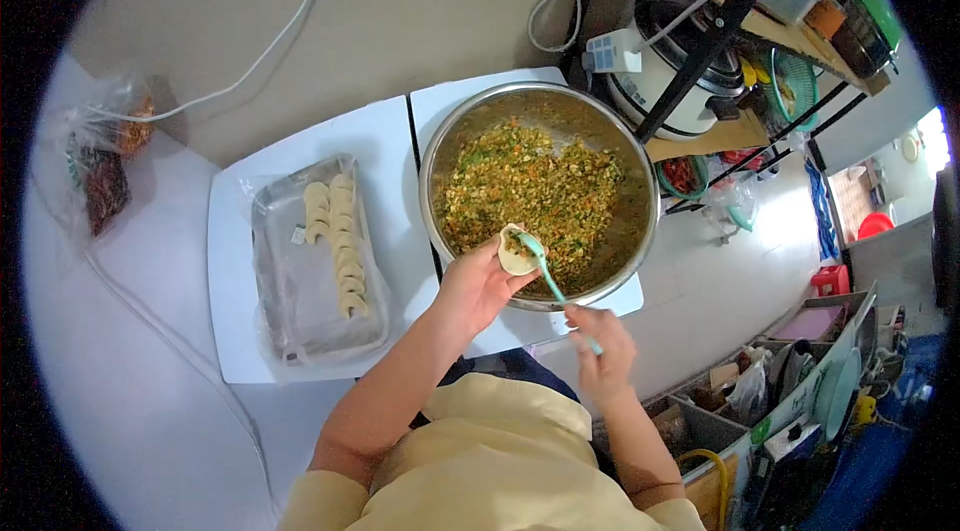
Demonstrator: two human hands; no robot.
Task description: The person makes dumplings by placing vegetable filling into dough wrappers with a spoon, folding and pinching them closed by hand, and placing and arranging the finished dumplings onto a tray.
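Observation:
A round dumpling wrapper (511, 258) lies in my left hand (474, 284), over the near edge of a large steel bowl (437, 131). My right hand (606, 351) grips a pale green spoon (552, 283) by its handle. The spoon's head rests at the wrapper, where a little filling shows. Chopped filling (535, 191) in green, orange and yellow covers the bowl's bottom. To the left, a metal tray (290, 306) lined with clear plastic bears two rows of folded dumplings (345, 226).
The bowl and tray stand on a white table (235, 231) against the wall. At right are a rack (690, 61) with a rice cooker (670, 86), a power strip (612, 53) and baskets. Crates of goods (740, 401) stand lower right. Plastic bags (105, 156) are far left.

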